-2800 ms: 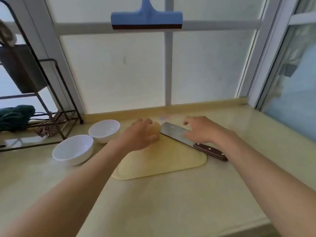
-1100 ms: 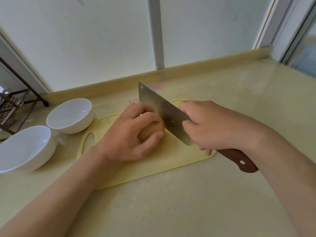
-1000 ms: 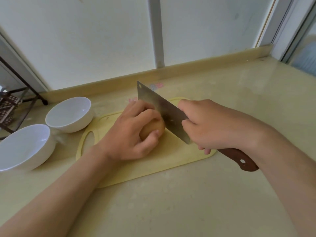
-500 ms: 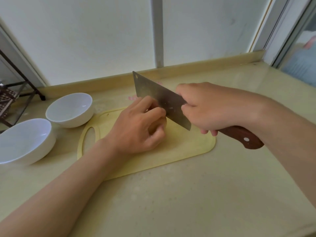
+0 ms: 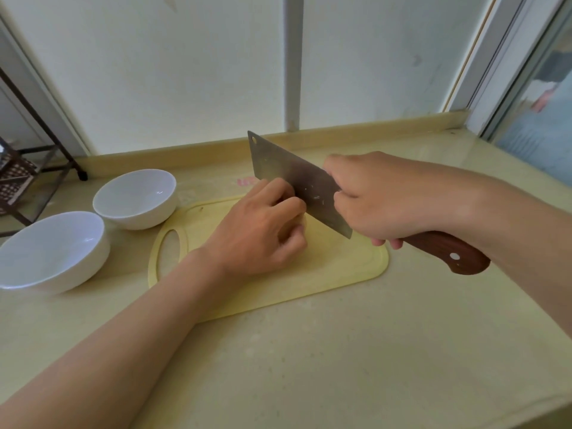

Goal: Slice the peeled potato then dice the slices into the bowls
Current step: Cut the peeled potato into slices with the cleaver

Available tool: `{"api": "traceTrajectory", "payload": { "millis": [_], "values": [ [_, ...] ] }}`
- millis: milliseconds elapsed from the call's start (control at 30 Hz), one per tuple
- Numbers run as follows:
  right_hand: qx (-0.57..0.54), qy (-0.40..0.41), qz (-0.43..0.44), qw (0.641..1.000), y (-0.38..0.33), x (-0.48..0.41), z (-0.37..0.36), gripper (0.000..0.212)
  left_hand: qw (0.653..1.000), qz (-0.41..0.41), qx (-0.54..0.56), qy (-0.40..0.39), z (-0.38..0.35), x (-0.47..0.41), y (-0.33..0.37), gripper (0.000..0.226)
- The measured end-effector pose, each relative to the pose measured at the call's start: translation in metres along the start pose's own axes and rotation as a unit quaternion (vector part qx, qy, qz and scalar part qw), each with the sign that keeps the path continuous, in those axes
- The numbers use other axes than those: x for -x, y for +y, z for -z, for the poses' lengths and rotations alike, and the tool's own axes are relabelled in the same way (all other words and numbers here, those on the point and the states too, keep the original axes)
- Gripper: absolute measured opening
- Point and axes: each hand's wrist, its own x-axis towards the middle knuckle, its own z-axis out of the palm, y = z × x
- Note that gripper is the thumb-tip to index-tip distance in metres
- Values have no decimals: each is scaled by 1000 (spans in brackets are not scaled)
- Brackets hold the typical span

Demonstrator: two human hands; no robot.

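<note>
Head: 2 bowls, 1 cleaver

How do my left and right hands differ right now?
The left hand curls over the potato on the cutting board; the right hand grips the cleaver at the blade's base. The left hand's knuckles touch the blade's flat; the right hand sits at its rear. Both are clenched.

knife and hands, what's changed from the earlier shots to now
The right hand took hold of the knife, which lay flat at the far edge of the board, and raised it on edge, blade beside the knuckles of the left hand. The left hand stayed curled over the potato, now mostly hidden. The bowls stayed left of the board.
</note>
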Motion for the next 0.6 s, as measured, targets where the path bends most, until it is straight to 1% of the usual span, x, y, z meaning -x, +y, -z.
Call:
{"api": "traceTrajectory", "payload": {
  "millis": [200,300,367,467,600],
  "values": [
    [36,-30,6,999,0,-10,1,34,1000,4,13,21,-2,0,-2,10],
    [40,-55,-8,998,4,-22,-8,14,999,2,23,26,-2,0,-3,11],
    [28,-77,-25,996,8,-30,-23,9,999,-4,26,28,-2,1,-4,10],
    [-9,-66,-38,997,14,-36,-37,10,999,-4,28,26,-3,2,-4,9],
    [-22,-53,-31,998,13,-39,-40,14,999,-2,32,25,-3,2,-5,8]
  ]
}}
